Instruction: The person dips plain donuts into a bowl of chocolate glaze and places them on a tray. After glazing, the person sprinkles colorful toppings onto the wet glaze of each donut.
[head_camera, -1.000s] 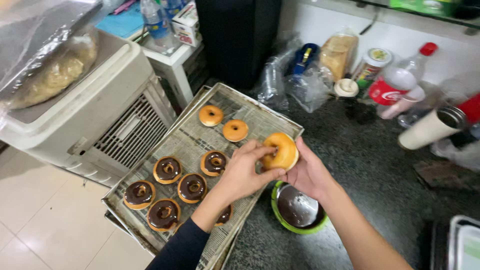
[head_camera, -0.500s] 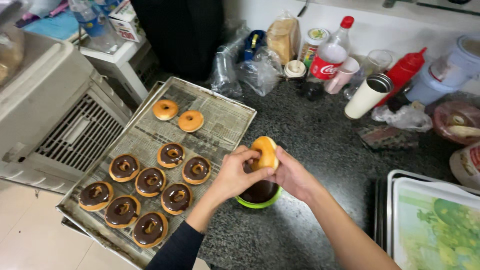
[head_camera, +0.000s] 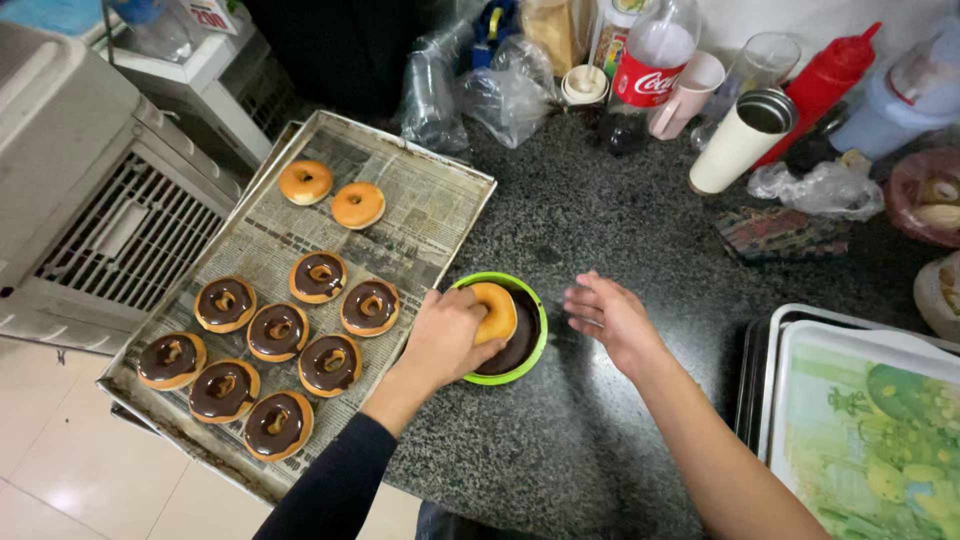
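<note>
The left hand (head_camera: 447, 335) keeps a closed grip on the round golden plain doughnut (head_camera: 493, 312), pressed face-down into the dark chocolate glaze of the green-rimmed round bowl (head_camera: 535, 345) on the speckled black stone desk (head_camera: 600, 210), while the right hand (head_camera: 610, 318) rests just beside the bowl, fingers open and empty

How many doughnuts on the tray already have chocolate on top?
8, all at the near end of the tray: three in a row nearest the two plain doughnuts, at, then five below, at. None seems hidden.
</note>
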